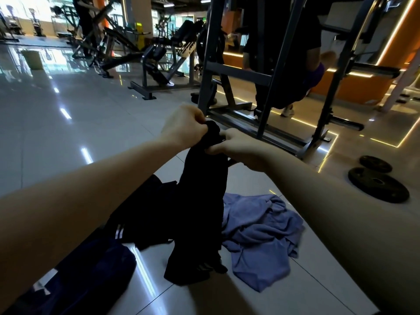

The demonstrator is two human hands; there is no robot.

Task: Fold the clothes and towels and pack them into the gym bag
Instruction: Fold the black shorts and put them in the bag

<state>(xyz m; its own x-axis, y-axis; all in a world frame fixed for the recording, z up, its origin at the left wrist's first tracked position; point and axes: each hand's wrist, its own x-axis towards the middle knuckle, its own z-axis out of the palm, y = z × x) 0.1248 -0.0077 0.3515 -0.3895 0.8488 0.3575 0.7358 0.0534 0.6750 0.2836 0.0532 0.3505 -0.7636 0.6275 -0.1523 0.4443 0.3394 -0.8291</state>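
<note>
A black garment [200, 201] hangs from both my hands above the tiled floor, its lower end touching the floor. My left hand [184, 126] grips its bunched top edge from the left. Close beside it, my right hand [236, 146] pinches the same top edge from the right. Behind the hanging garment lies another black piece with white stripes [141, 214]. A crumpled blue towel [261, 235] lies on the floor to the right. The dark navy gym bag [91, 278] sits at the lower left, partly under my left forearm.
A dark metal rack frame [261, 73] stands just beyond my hands, with a person [293, 64] behind it. Two black weight plates [377, 185] lie on the floor at the right. Gym machines [156, 62] stand further back on the glossy tiled floor [68, 133].
</note>
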